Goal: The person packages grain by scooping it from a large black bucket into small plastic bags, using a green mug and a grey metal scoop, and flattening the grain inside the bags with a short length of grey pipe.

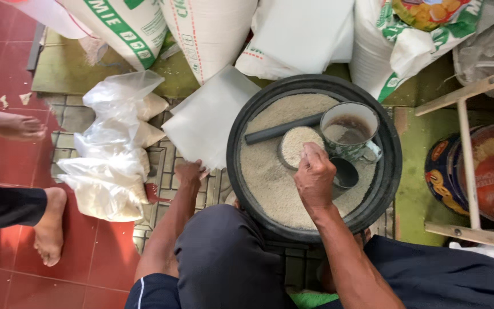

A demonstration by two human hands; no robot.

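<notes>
Over round black basin (241,154) of pale grain, right hand (314,177) grips filled tin scoop (298,146); left hand (190,171) pinches clear plastic bag (210,117).

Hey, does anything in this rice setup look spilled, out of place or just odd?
One thing stands out: a mug with dark liquid sits inside the black basin, resting on the loose rice, where a tip could wet the grain. No grains seem spilled on the floor. The right hand holds a full scoop; the left hand grips a plastic bag.
</notes>
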